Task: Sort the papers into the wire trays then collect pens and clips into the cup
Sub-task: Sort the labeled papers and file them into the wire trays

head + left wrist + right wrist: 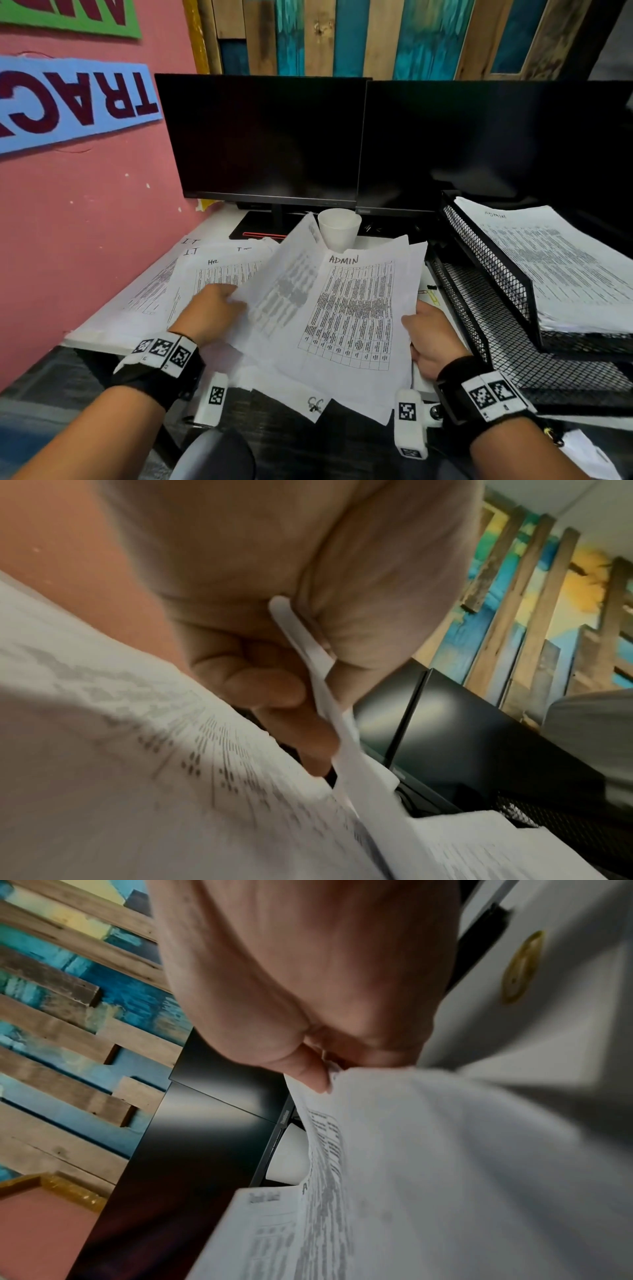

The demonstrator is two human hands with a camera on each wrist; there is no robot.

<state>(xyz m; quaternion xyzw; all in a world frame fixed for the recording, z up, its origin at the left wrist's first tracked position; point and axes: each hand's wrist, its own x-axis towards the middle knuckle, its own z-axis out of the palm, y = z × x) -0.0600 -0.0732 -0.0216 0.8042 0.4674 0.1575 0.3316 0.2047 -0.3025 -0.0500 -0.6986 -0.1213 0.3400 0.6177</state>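
Nearest to us, both wrists wear black bands with printed square markers. Our left hand [214, 313] pinches the near left edge of a lifted sheet [284, 287] — the left wrist view shows that paper's edge [325, 696] caught between thumb and curled fingers [260, 688]. Our right hand [433, 337] grips the right edge of the ADMIN sheet [356, 308], a printed table with the word handwritten at its top; in the right wrist view the thumb [308, 1069] presses down on the paper [445, 1150] and the other fingers are hidden beneath it.

These sheets sit on top of a loose spread of papers [191, 274] on the white desk [219, 219], reaching to the left, some headed "I.T" and one "HR". Just right of our right hand, small clips [430, 291] lie on the desk beside the wire trays.

The black wire trays [486, 260] stand at the right: the lower tray [513, 342] shows bare mesh, and the upper one holds a thick stack [565, 267] with ADMIN on its top page.

Farther back, a white cup [339, 228] stands upright just beyond the far edge of the held sheets, in front of two dark monitors [267, 137] — behind them a wall of painted wooden planks [376, 37], and at the left a pink wall [85, 212].
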